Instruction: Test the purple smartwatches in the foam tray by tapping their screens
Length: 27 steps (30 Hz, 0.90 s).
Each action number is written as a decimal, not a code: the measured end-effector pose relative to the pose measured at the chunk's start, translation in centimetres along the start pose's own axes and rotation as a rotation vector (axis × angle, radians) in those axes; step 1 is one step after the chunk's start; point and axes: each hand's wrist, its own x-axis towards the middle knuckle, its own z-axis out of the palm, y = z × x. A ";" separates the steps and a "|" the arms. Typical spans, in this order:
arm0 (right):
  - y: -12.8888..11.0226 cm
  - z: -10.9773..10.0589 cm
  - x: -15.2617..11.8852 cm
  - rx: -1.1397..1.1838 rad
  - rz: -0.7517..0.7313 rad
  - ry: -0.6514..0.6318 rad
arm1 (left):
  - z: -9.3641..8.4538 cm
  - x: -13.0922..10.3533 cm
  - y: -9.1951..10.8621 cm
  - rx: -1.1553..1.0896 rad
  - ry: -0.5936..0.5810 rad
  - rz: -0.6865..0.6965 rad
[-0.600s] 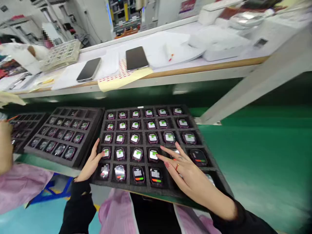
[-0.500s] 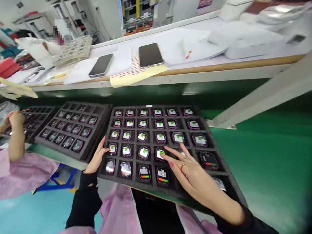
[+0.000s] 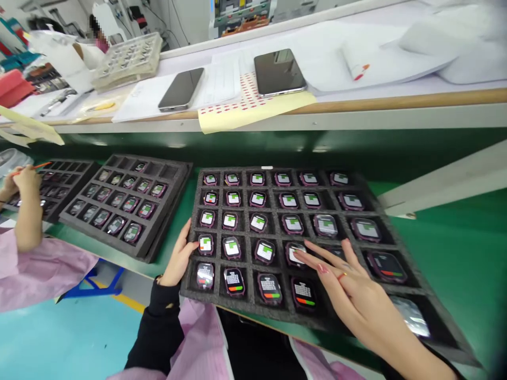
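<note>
A dark foam tray [image 3: 245, 211] full of square watches lies on the green table before me. Most lit screens are white and green; several in the front row are black with orange and green bars. My left hand [image 3: 180, 258] rests at the tray's left edge, fingers apart, thumb on a watch [image 3: 205, 244] in the left column. My right hand [image 3: 356, 290] is spread over the tray's right part, holding nothing, its fingertips at a watch [image 3: 296, 254] in the second row from the front. The hand and forearm hide some compartments.
Stacked foam trays [image 3: 148, 232] with watches stand to the left. Farther left, another person's hand [image 3: 27, 182] holds a thin orange tool. The shelf [image 3: 340, 100] behind bears two phones, papers and a clear tray; a pale post [image 3: 455, 177] slants at the right.
The view has shifted, so the big tray looks larger and reaches farther right. Both my hands keep about the same places on it.
</note>
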 end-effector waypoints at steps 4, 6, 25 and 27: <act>0.0 -0.2 0.0 -0.003 -0.001 0.011 | -0.2 0.6 0.0 -0.019 -0.007 -0.006; 0.0 -0.2 0.1 0.006 -0.006 0.008 | -0.1 0.8 0.1 -0.025 -0.001 -0.004; -1.8 1.4 3.2 0.062 -0.048 -0.127 | 0.2 0.7 0.0 -0.029 0.000 0.014; -2.1 2.0 3.5 0.069 -0.061 -0.136 | 0.2 0.6 0.0 -0.022 -0.003 0.018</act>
